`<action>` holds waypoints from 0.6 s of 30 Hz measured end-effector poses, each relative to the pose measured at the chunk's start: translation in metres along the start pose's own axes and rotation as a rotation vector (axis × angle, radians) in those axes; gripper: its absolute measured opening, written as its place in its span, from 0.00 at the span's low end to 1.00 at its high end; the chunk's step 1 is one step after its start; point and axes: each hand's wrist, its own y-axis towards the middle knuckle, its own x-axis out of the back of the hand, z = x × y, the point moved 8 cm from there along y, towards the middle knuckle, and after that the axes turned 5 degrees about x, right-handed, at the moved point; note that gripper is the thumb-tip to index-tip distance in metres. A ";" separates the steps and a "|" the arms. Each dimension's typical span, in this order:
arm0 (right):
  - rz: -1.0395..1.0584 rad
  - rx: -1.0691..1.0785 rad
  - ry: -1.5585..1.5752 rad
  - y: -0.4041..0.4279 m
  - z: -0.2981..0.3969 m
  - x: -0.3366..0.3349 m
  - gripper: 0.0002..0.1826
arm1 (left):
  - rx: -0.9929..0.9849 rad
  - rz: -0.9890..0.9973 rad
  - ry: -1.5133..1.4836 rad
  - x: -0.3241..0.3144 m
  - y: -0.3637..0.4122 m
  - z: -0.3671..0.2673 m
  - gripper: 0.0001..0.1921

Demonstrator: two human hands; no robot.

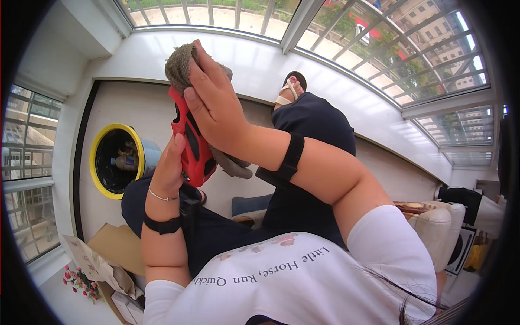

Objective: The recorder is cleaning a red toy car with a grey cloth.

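Before my chest, a red toy car [200, 172] with dark windows is tilted with one end up. My left hand [167, 172] grips its lower left side, the thumb lying along the red body. A grey-brown cloth [178, 67] is bunched over the upper end, and part of it hangs behind the car. My right hand [217, 101] holds this cloth against the car, its fingers stretched upward. The palm hides much of the car's right side. The fingers of my left hand are mostly hidden behind the car.
A bin with a yellow rim [140, 158] and black liner stands at left, a plastic bottle [126, 163] inside. One sandalled foot [289, 90] rests on the white window ledge [252, 61]. Cardboard [115, 248] and flowers [83, 284] are lower left; a pale padded seat [432, 225] stands at right.
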 end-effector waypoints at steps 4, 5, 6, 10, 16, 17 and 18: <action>0.174 0.161 -0.160 -0.023 0.025 -0.013 0.21 | -0.042 -0.146 -0.215 0.007 0.002 -0.005 0.27; 0.172 0.160 -0.159 -0.029 0.025 -0.015 0.21 | -0.041 -0.146 -0.214 0.007 0.003 -0.006 0.27; 0.171 0.172 -0.126 -0.034 0.027 -0.017 0.21 | -0.052 -0.121 -0.192 0.005 0.005 -0.008 0.27; 0.174 0.201 -0.083 -0.041 0.025 -0.014 0.22 | -0.079 -0.114 -0.121 0.002 0.006 -0.007 0.27; 0.348 0.363 -0.078 -0.068 0.047 -0.032 0.22 | -0.135 0.028 -0.515 0.015 0.010 -0.011 0.30; 0.408 0.403 -0.054 -0.076 0.053 -0.039 0.22 | -0.135 0.030 -0.515 0.020 0.009 -0.011 0.30; 0.414 0.390 -0.025 -0.080 0.053 -0.040 0.21 | -0.080 0.049 -0.539 0.011 0.011 -0.015 0.32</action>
